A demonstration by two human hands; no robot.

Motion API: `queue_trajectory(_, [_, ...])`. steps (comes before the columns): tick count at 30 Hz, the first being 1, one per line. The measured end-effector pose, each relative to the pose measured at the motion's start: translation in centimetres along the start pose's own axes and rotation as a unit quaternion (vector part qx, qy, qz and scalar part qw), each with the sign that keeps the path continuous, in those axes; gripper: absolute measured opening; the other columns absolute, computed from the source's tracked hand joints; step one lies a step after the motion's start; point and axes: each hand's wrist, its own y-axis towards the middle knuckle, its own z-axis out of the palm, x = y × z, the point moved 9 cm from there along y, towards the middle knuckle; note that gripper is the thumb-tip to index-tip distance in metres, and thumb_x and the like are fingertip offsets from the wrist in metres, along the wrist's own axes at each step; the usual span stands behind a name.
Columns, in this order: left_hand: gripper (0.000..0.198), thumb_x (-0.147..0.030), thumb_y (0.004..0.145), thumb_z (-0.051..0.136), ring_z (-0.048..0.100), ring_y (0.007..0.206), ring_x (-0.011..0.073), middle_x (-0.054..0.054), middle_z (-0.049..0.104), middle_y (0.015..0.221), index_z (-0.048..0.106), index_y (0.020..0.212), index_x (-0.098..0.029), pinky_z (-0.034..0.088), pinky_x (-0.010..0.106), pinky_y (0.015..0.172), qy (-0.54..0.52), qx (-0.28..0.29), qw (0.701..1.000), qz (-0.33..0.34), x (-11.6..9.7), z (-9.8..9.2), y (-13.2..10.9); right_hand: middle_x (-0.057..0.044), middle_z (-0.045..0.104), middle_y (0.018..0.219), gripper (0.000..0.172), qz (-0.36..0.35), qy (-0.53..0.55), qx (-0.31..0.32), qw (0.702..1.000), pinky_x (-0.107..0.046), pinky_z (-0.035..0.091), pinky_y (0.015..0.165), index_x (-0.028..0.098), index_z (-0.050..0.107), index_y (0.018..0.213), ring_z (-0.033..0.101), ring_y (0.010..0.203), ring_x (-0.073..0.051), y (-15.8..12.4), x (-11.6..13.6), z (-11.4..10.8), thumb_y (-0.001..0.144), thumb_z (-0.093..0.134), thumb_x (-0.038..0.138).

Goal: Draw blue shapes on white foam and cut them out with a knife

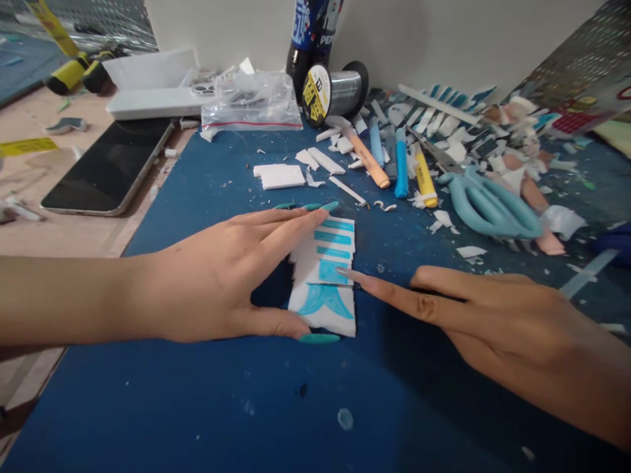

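Several flat white pieces with light-blue bands (335,253) lie in a row on the blue table surface; the nearest bears a fish-tail shape (324,299). My left hand (221,276), with long teal nails, spans this row, its fingers at the far end and its thumb at the near corner, gripping the pieces from the left. From the right comes my right hand (497,322), holding nothing. Its index finger is stretched out, the tip touching a solid blue patch above the tail, while the other fingers are folded back.
Teal-handled scissors (493,203) lie at the right beside a heap of white scraps (458,131). Several markers (401,164) lie behind the pieces. A wire spool (335,92), dark bottles (313,39) and a zip bag (251,102) stand further back. A phone (108,167) lies left.
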Motion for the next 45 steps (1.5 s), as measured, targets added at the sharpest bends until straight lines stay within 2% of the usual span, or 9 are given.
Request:
queue_trajectory(5, [0.096,-0.069,0.09,0.048,0.037,0.142,0.0404,0.025,0.035,0.155,0.019,0.153,-0.003,0.045,0.054,0.109,0.016,-0.013,1.0,0.01,-0.2,-0.3,0.0,0.003,0.058,0.084,0.075,-0.014,-0.019,-0.011,1.0,-0.022,0.044,0.05,0.043,0.013,0.155,0.055,0.053,-0.009,0.0,0.1,0.0,0.093,0.023,0.003])
queue_trajectory(14, [0.096,-0.067,0.089,0.051,0.04,0.141,0.0385,0.026,0.039,0.152,0.022,0.151,0.001,0.044,0.05,0.111,0.029,-0.026,0.999,0.019,-0.5,-0.5,0.1,0.004,0.059,0.086,0.073,-0.008,0.001,0.0,1.0,-0.02,0.044,0.05,0.043,0.021,0.153,0.055,0.054,-0.007,0.1,0.0,-0.1,0.094,0.026,0.002])
queue_trajectory(19, [0.093,-0.066,0.091,0.048,0.042,0.14,0.0377,0.027,0.041,0.15,0.024,0.15,0.003,0.046,0.048,0.11,0.037,-0.041,0.998,0.036,-0.8,-0.8,0.0,0.003,0.061,0.087,0.075,-0.021,-0.005,-0.006,1.0,-0.022,0.045,0.05,0.045,0.01,0.155,0.058,0.056,-0.009,0.2,0.2,-0.2,0.095,0.024,0.002])
queue_trajectory(22, [0.095,-0.068,0.09,0.047,0.042,0.14,0.0382,0.027,0.041,0.151,0.024,0.151,0.001,0.048,0.049,0.109,0.038,-0.032,0.998,0.029,-0.6,-0.7,0.0,0.002,0.061,0.087,0.077,-0.034,0.001,-0.011,0.999,-0.022,0.046,0.05,0.045,0.006,0.155,0.059,0.057,-0.009,0.2,0.3,-0.3,0.094,0.024,0.001])
queue_trajectory(28, [0.096,-0.069,0.09,0.047,0.039,0.143,0.0348,0.022,0.037,0.154,0.02,0.153,-0.003,0.044,0.047,0.113,0.034,-0.018,0.999,0.014,-0.3,-0.4,0.0,0.004,0.057,0.083,0.077,-0.003,0.009,0.014,1.0,-0.019,0.045,0.049,0.044,0.02,0.154,0.055,0.052,-0.007,0.0,-0.3,0.3,0.091,0.026,0.0])
queue_trajectory(35, [0.094,-0.071,0.09,0.043,0.036,0.144,0.0356,0.016,0.03,0.159,0.011,0.156,-0.012,0.048,0.048,0.109,0.022,0.002,1.0,0.001,0.1,-0.1,0.0,0.0,0.064,0.089,0.077,-0.038,-0.058,-0.011,0.998,-0.023,0.047,0.05,0.042,-0.001,0.156,0.064,0.063,-0.012,0.3,0.7,-0.2,0.094,0.021,0.002])
queue_trajectory(38, [0.092,-0.07,0.091,0.042,0.033,0.146,0.0354,0.014,0.031,0.159,0.007,0.157,-0.016,0.048,0.049,0.109,0.016,0.012,1.0,0.001,0.0,0.1,0.1,0.0,0.064,0.09,0.079,-0.037,-0.075,-0.011,0.996,-0.023,0.048,0.05,0.042,-0.001,0.156,0.065,0.065,-0.012,0.3,0.7,-0.2,0.093,0.021,0.0])
queue_trajectory(42, [0.092,-0.071,0.091,0.04,0.03,0.147,0.0365,0.016,0.034,0.157,0.009,0.157,-0.014,0.046,0.051,0.11,0.014,0.023,1.0,-0.001,0.0,0.3,0.1,0.0,0.063,0.089,0.078,-0.041,-0.076,-0.016,0.996,-0.024,0.047,0.049,0.042,0.0,0.156,0.063,0.062,-0.012,0.2,0.8,-0.1,0.093,0.021,0.0])
queue_trajectory(45, [0.092,-0.072,0.091,0.039,0.03,0.147,0.0369,0.017,0.036,0.156,0.009,0.157,-0.014,0.046,0.053,0.109,0.017,0.025,1.0,-0.005,0.1,0.3,0.1,0.002,0.06,0.083,0.076,-0.035,-0.054,-0.03,0.997,-0.024,0.044,0.045,0.044,0.009,0.155,0.06,0.056,-0.011,0.3,0.7,-0.3,0.093,0.024,0.002])
